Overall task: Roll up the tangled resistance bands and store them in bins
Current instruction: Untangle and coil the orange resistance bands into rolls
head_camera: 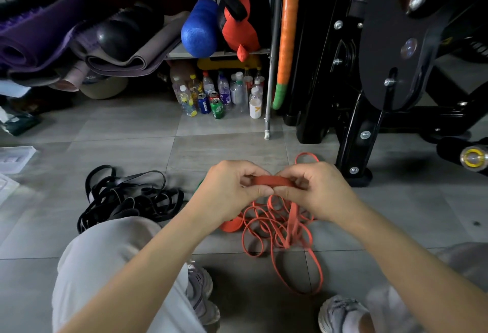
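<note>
A tangle of orange-red resistance bands (277, 229) lies on the grey tiled floor in front of me. One stretch of an orange band (270, 180) is lifted above the pile, pinched between my left hand (232, 187) and my right hand (317, 187), which meet over it. The rest of that band hangs down into the tangle. A heap of black resistance bands (126, 200) lies on the floor to the left, beside my knee. A bit of green shows behind my left hand. A clear plastic bin (13, 158) sits at the far left edge.
Bottles and cans (219, 97) stand under a shelf straight ahead, with a blue foam roller (199, 29) and rolled mats (52, 39) above. A black gym machine frame (369, 110) stands at the right. My knees and shoes fill the bottom of the view.
</note>
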`<state>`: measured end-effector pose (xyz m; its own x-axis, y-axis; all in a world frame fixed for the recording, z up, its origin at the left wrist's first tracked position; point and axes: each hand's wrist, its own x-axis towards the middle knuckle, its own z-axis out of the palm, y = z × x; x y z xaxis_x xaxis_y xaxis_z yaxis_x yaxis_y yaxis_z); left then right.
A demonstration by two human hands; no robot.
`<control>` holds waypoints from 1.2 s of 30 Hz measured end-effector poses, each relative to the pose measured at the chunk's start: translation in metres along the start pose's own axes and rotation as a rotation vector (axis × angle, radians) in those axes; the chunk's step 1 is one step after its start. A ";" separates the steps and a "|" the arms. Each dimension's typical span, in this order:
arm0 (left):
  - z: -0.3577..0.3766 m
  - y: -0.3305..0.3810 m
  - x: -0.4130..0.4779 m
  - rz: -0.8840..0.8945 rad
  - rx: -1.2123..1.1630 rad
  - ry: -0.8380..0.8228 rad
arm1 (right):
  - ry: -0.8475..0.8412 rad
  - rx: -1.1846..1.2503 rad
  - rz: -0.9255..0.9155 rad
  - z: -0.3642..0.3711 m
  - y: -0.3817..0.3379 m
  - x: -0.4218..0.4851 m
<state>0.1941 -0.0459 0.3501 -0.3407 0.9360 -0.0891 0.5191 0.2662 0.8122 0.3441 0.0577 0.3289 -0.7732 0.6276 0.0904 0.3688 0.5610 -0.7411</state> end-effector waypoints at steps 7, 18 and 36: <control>0.010 -0.005 -0.036 0.028 -0.171 0.108 | 0.048 0.457 0.044 0.019 -0.013 -0.039; 0.027 -0.009 -0.072 -0.014 -0.307 0.088 | 0.170 0.242 -0.003 0.031 -0.021 -0.070; 0.019 -0.004 -0.089 -0.018 -0.633 0.158 | 0.107 0.645 0.084 0.033 -0.032 -0.085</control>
<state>0.2373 -0.1257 0.3434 -0.4817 0.8743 -0.0595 -0.0335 0.0494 0.9982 0.3812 -0.0315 0.3228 -0.6873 0.7243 0.0556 0.0169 0.0924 -0.9956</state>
